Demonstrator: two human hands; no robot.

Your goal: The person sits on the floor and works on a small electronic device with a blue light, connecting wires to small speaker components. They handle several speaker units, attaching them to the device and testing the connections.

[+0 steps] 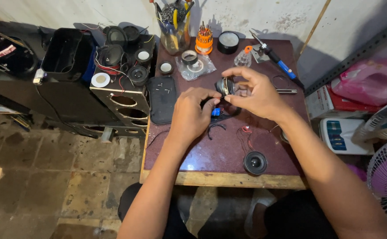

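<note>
The left hand (pixel 192 114) curls over the middle of the dark red speckled tabletop (pixel 220 152), knuckles up, its fingertips pinched against the lower edge of a small round black speaker driver with a shiny metal rim (pixel 225 86); what the fingers do underneath is hidden by the back of the hand, and a bit of blue (pixel 215 112) beside the thumb is too small to make out. Far left, a black plastic speaker housing (pixel 65 53) stands open, its inside lost in shadow, and next to it a black wooden speaker cabinet with oval cut-outs (pixel 125 99) carries a heap of loose black speaker cones and red wires (pixel 118 59). A flat black rectangular pad strewn with small screws (pixel 162 98) lies at the table's left edge. Behind the hands stand a clear jar of pliers and hand tools (pixel 174 24), cut off by the top of the frame, an orange screwdriver bit set (pixel 204 40) and a round black tin (pixel 228 42). The right hand (pixel 256 93) holds the driver from the other side, thumb and forefinger closed on its rim, lifting it just above the table between both hands. A blue-handled soldering iron (pixel 278 62) lies beyond, and another round black speaker driver (pixel 255 162) sits near the front edge.
</note>
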